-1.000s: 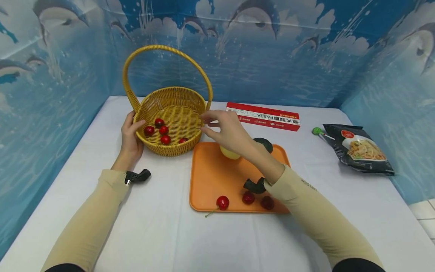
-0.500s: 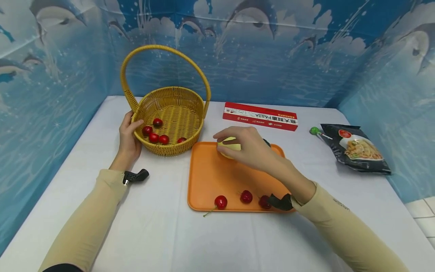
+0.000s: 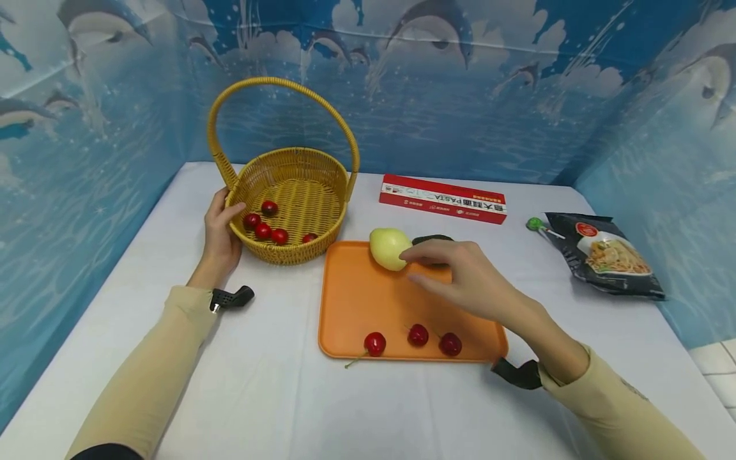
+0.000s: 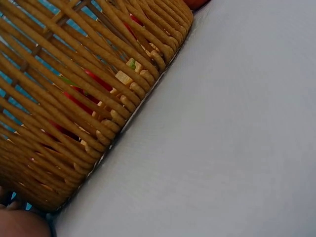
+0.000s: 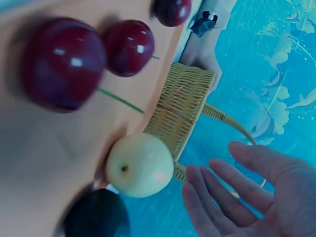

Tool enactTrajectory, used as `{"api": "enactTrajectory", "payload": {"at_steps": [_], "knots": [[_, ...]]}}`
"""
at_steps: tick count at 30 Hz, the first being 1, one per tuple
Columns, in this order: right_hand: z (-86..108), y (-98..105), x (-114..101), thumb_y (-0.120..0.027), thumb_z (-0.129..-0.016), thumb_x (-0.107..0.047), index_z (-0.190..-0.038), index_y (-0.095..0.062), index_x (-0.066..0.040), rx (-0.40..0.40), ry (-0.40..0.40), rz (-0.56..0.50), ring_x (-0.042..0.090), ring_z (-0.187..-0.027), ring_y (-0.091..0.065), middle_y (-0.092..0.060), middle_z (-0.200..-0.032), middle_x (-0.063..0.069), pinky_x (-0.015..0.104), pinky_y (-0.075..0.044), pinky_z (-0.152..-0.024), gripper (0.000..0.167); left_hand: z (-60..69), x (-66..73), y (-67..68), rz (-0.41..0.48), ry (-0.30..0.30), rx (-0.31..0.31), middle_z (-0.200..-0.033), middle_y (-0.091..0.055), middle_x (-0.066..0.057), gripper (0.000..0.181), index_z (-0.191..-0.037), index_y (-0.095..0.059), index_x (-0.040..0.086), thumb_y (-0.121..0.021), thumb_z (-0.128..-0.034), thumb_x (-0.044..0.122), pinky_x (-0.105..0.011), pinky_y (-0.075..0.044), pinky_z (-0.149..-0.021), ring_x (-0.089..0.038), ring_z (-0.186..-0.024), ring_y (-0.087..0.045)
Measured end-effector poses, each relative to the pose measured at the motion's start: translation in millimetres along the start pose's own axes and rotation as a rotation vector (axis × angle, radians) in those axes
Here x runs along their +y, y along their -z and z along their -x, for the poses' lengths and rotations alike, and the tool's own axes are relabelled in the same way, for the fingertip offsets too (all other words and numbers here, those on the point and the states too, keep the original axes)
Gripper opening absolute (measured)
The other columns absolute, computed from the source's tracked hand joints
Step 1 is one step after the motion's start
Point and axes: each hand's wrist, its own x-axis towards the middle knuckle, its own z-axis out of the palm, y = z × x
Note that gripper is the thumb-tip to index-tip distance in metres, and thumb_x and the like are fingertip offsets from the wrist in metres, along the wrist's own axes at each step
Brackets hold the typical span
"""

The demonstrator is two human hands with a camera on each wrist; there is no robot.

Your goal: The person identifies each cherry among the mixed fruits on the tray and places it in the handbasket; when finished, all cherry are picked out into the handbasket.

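Observation:
My left hand [image 3: 221,233] grips the left rim of a yellow wicker basket [image 3: 293,255], its thumb over the edge. Several red cherries [image 3: 262,230] lie inside the basket. Over the right part of an orange tray [image 3: 356,300] hovers my right hand [image 3: 471,281], fingers extended and apart, holding nothing. By its fingertips in the head view sits a pale yellow-green, pear-like fruit [image 3: 388,248]; the right wrist view shows a gap between the hand and this fruit [image 5: 140,165]. A dark green rounded thing [image 3: 432,239] is partly hidden behind the hand. Three cherries [image 3: 418,335] rest along the tray's near edge.
A red pasta box [image 3: 443,199] lies behind the tray. To the right are a green-headed lollipop [image 3: 535,223] and a black food packet [image 3: 609,255]. Blue dolphin-print cloth [image 3: 414,115] walls the back and sides of the white table [image 3: 259,383].
My right hand has withdrawn from the basket's right rim, moving right and toward me over the tray. One cherry has rolled left inside the basket. My left hand keeps its place.

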Motion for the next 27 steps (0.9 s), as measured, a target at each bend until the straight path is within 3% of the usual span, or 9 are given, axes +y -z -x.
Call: {"api": "enactTrajectory", "payload": {"at_steps": [9, 19, 27], "knots": [[32.4, 2, 19, -0.08, -0.095, -0.021, -0.128, -0.074, -0.025, 0.015, -0.013, 0.014, 0.019, -0.112, -0.073, -0.077, -0.12, -0.006, 0.049, -0.059, -0.095, 0.034, 0.3, -1.5, -1.2, -0.015, 0.006, 0.015, -0.147, -0.048, -0.011, 0.051, -0.15, -0.048, 0.006, -0.052, -0.0991, 0.01, -0.037, -0.033, -0.124, -0.027, -0.14, -0.043], [56.6, -4, 40, -0.083, -0.092, -0.021, -0.131, -0.073, -0.017, -0.032, -0.047, -0.099, 0.018, -0.117, -0.072, -0.076, -0.123, -0.003, 0.049, -0.06, -0.097, 0.04, -0.7, 0.6, -2.4, -0.013, 0.01, 0.006, -0.15, -0.046, -0.012, 0.052, -0.151, -0.048, 0.007, -0.052, -0.0995, 0.009, -0.038, -0.032, -0.125, -0.028, -0.142, -0.041], [70.4, -11, 60, -0.084, -0.092, -0.032, -0.135, -0.071, -0.021, -0.113, -0.098, -0.208, 0.015, -0.12, -0.07, -0.074, -0.128, -0.007, 0.039, -0.059, -0.101, 0.046, -2.1, 0.1, -3.4, -0.018, 0.008, 0.016, -0.147, -0.048, -0.011, 0.051, -0.149, -0.049, 0.007, -0.051, -0.0988, 0.008, -0.035, -0.034, -0.123, -0.027, -0.141, -0.042]]}}
